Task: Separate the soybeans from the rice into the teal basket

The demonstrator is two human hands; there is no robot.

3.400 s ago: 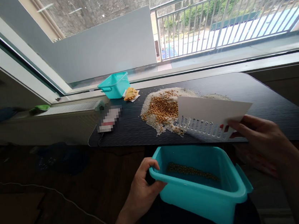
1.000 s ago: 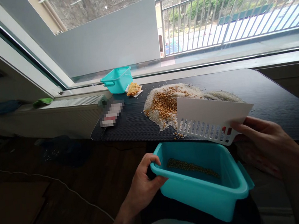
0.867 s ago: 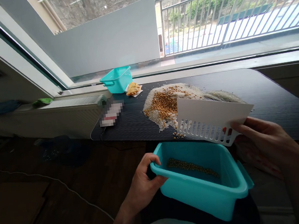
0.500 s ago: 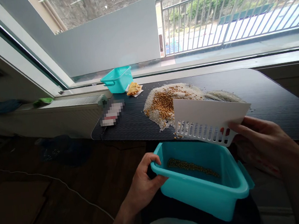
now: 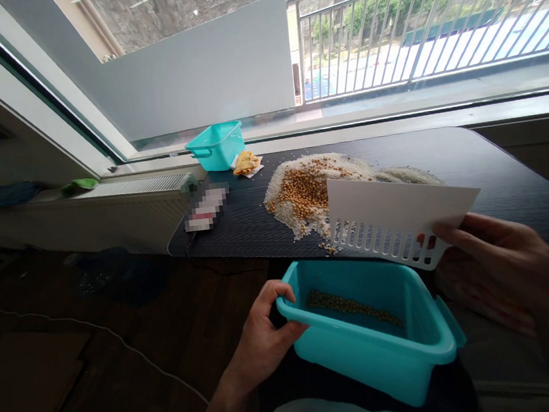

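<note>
My left hand (image 5: 269, 332) grips the left rim of a turquoise plastic bin (image 5: 366, 361), thumb outside and fingers over the edge. A strip of small beans (image 5: 350, 308) lies on the bin's floor. My right hand (image 5: 503, 259) is closed on the right end of a white slotted plastic panel (image 5: 403, 204), held slanted above the bin's far rim with its slots downward. Behind the panel, a pile of white rice-like grains mixed with yellow beans (image 5: 303, 193) spreads over the dark table (image 5: 514, 178). The panel hides part of that pile.
A second turquoise bin (image 5: 218, 147) stands at the table's back left by the window. Beside it lies a crumpled yellow item (image 5: 246, 163) on white paper. A blurred-out flat object (image 5: 207, 208) with a cable is at the left edge. A radiator (image 5: 138, 187) adjoins the table.
My right hand has shifted the white slotted panel a little to the right, uncovering more of the pile. The left hand and the bin have barely moved.
</note>
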